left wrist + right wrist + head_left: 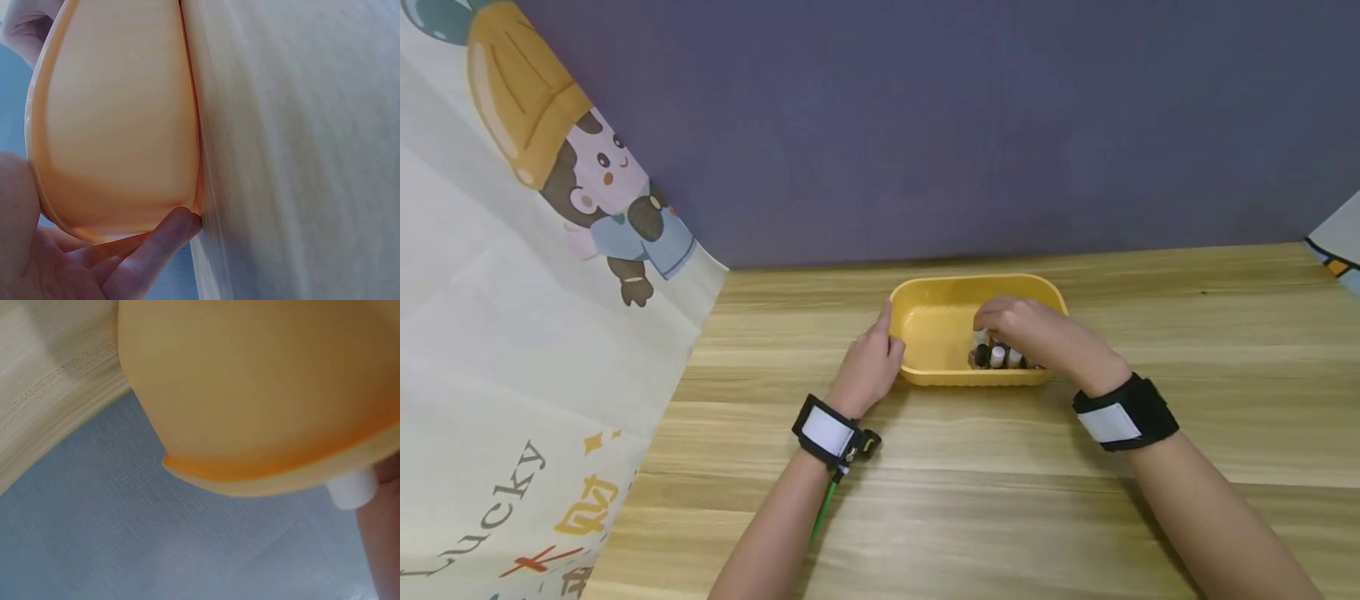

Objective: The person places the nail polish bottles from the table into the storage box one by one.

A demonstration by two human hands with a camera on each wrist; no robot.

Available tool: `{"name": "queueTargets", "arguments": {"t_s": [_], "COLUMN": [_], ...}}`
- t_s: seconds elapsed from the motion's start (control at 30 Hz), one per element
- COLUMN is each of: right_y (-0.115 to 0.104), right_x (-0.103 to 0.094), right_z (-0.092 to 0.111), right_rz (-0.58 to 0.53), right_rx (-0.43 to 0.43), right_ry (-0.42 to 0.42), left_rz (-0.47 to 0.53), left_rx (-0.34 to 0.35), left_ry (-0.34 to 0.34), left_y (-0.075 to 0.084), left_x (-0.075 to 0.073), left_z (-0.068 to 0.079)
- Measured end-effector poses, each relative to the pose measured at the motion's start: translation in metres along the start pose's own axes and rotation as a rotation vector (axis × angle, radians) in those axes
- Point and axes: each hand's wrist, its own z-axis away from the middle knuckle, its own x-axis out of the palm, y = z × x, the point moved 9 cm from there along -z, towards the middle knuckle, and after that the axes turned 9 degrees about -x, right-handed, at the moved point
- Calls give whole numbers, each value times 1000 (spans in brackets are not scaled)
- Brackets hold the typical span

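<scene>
A yellow oblong plastic tub [940,333] stands on the table, with several small bottles [997,357] with black and white caps grouped along its near right side. My left hand [868,362] holds the tub's left end; in the left wrist view its fingers [153,250] lie against the outer wall. Over the bottles, my right hand [1033,329] reaches into the tub with fingers bent down, appearing to pinch a white-capped bottle. That white cap [353,489] shows beyond the rim beside the hand in the right wrist view. The right fingertips are mostly hidden.
The wood-grain table [962,492] extends around the tub. A dark blue-grey upright panel [970,133] stands just behind it. To the left hangs a white printed sheet [512,350] with a cartoon figure. A green cable [823,512] runs from the left wrist strap.
</scene>
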Motion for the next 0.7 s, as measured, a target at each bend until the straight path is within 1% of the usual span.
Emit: {"name": "queueTargets", "arguments": {"t_s": [0.2, 0.4, 0.53, 0.7], "right_y": [1, 1, 2, 2], "right_x": [1, 5, 6, 3], "right_z": [-2, -1, -1, -1], "right_rz": [-15, 16, 0, -15], "right_rx": [-2, 4, 8, 0], "right_ry": [-10, -35, -11, 47], "left_rz": [-3, -7, -9, -22], "left_rx": [-1, -2, -1, 0], "left_ry": [11, 14, 7, 6], "left_y": [0, 1, 1, 2], "left_x": [-2, -2, -1, -2], "left_z": [-1, -2, -2, -1]}}
